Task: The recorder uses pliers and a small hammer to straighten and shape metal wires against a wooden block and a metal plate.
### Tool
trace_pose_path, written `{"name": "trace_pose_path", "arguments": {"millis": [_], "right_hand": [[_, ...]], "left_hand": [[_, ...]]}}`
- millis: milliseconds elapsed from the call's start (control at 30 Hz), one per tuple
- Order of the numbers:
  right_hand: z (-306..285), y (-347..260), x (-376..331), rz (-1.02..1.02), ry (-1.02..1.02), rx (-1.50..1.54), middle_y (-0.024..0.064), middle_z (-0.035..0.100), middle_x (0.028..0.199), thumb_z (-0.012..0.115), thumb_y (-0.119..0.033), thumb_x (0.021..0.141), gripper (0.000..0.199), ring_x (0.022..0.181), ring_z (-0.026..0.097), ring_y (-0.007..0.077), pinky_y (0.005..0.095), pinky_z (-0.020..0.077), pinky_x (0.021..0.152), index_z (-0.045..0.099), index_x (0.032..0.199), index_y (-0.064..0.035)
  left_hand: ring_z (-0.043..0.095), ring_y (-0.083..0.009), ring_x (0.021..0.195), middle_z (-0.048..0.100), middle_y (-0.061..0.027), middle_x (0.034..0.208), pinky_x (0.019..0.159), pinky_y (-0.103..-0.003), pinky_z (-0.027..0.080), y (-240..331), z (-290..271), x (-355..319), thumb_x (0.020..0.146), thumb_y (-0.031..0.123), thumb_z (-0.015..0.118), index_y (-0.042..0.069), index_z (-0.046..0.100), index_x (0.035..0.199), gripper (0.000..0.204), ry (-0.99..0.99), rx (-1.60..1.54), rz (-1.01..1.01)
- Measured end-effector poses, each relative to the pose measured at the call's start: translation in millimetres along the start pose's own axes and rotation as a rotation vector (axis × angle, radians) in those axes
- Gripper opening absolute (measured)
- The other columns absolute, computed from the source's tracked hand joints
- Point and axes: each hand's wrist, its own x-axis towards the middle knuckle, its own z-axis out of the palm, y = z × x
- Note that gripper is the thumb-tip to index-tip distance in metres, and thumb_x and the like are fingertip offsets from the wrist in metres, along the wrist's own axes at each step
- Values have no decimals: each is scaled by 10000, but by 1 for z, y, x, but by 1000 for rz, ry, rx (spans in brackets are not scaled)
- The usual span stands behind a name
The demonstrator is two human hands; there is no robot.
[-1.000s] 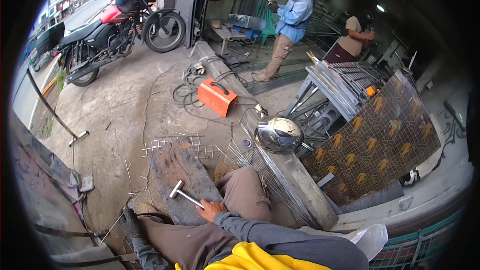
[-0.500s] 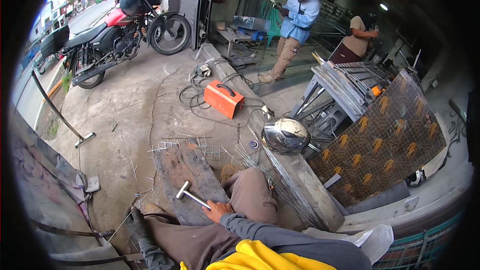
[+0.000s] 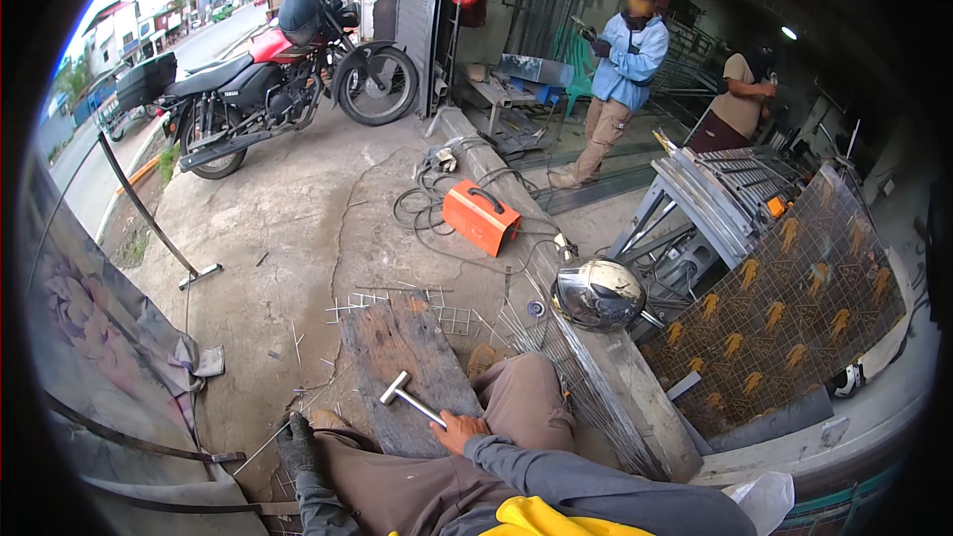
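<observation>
My right hand [image 3: 461,432], bare, is closed around the handle of a metal hammer [image 3: 405,395]. The hammer's T-shaped head lies over a worn, dark wooden board [image 3: 387,337] in front of me. On the left, my left hand [image 3: 298,444] wears a dark glove and is beside my knee, its fingers drawn together on a thin metal rod [image 3: 261,450]. That rod slants up past the fingertips toward the board. Small cut pieces of metal are scattered on the ground near the left hand.
Behind the board lies a wire grid [image 3: 457,320]; a bundle of thin rods [image 3: 596,387] runs along the concrete curb on the right. A helmet [image 3: 599,293] rests on the curb. Beyond are an orange machine [image 3: 480,216] with cables, a motorcycle [image 3: 288,79] and two people.
The whole view has shifted, so the scene sits further right and slightly lower. My right hand still grips the hammer over the board; the left stays by the rod.
</observation>
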Motion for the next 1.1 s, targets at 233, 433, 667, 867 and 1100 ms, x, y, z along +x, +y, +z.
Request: {"name": "trace_pose_path", "arguments": {"millis": [233,433,667,867,1100], "right_hand": [[4,3,0,-17,-31,-14,218,689,924,448,-461,961,399,881,658,424,550,488,778,517,1101,-94],[7,4,-4,-26,52,-4,222,684,864,441,-474,966,389,823,653,444,573,481,730,494,1064,-101],[2,2,-2,-18,-20,-31,226,689,917,437,-460,967,396,865,654,442,558,488,766,505,1102,-94],[1,3,3,-28,-39,2,235,685,924,447,-460,961,399,876,648,455,570,482,777,514,1111,-96],[-5,4,8,1,-56,-31,218,681,949,480,-572,904,464,932,629,458,553,475,810,564,1042,-137]], "left_hand": [[447,-79,610,517,19,730,543,-246,375,-14,-1,6,968,246,577,58,598,997,192,-40,-39,32],[469,-98,653,524,7,748,585,-264,401,-9,2,2,961,270,592,39,605,973,231,-19,-60,58],[470,-96,650,526,9,747,582,-261,397,-5,0,2,959,271,593,47,605,967,224,-38,-57,33],[456,-88,634,518,14,740,563,-254,381,-4,4,4,967,248,575,57,594,936,194,0,-62,37],[558,-134,710,627,-43,826,664,-304,472,-2,-3,3,947,283,605,36,648,1011,259,30,113,22]]}}
